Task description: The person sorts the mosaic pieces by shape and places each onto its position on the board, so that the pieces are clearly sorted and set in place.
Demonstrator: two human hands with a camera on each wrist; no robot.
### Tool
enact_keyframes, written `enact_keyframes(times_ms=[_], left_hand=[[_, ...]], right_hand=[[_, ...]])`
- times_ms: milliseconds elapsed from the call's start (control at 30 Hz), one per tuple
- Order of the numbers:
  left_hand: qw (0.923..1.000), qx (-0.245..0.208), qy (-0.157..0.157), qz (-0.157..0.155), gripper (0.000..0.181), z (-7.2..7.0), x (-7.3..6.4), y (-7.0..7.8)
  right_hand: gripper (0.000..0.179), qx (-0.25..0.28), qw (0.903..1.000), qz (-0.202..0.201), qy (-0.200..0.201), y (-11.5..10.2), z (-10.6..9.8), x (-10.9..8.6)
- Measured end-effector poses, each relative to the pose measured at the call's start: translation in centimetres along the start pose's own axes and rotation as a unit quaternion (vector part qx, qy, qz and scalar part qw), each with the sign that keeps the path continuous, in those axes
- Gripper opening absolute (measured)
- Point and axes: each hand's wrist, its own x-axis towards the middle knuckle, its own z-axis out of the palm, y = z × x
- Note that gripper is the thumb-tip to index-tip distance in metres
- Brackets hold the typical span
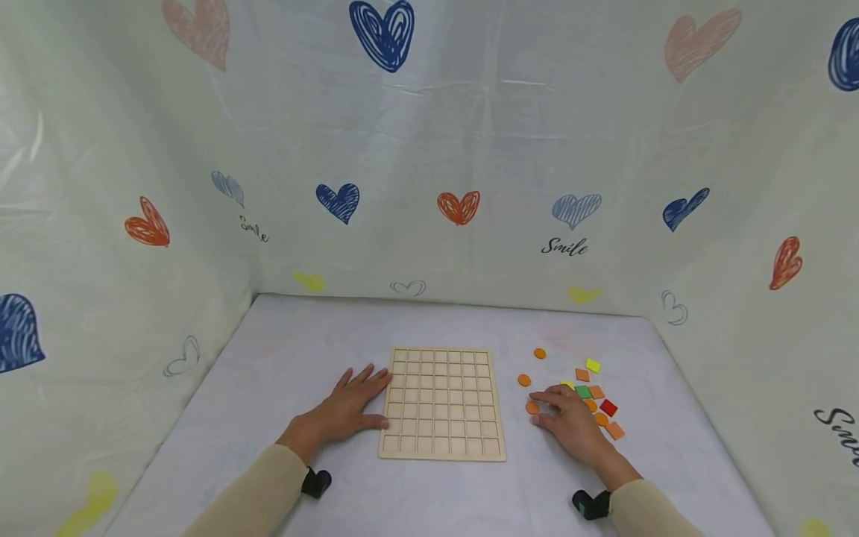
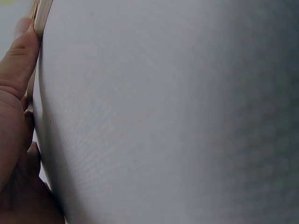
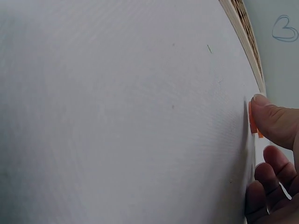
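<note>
A pale wooden board (image 1: 443, 403) with a grid of square recesses lies flat on the table. My left hand (image 1: 349, 406) rests at its left edge, fingers spread, with fingertips and thumb right at the rim. In the left wrist view the thumb (image 2: 18, 60) lies along the board's side (image 2: 42, 18). My right hand (image 1: 570, 425) is low over the table right of the board. Its thumb and index fingertip stand on either side of an orange disc (image 1: 532, 408). The right wrist view shows the thumb (image 3: 275, 122) overlapping this orange disc (image 3: 252, 119).
Two more orange discs, one nearer (image 1: 524, 380) and one farther (image 1: 540, 353), lie beyond the right hand. Beside that hand are several loose pieces, among them a yellow tile (image 1: 593, 365), a green tile (image 1: 582, 391) and a red tile (image 1: 608, 407). A heart-patterned curtain (image 1: 470, 149) encloses the table.
</note>
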Motion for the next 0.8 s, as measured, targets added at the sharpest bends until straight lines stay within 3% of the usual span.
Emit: enact_keyframes(times_ms=[800], left_hand=[[1.0, 0.001, 0.002, -0.004, 0.097, 0.24, 0.17, -0.27]], right_hand=[[0.035, -0.018, 0.9997, 0.003, 0.018, 0.09, 0.45, 0.09]])
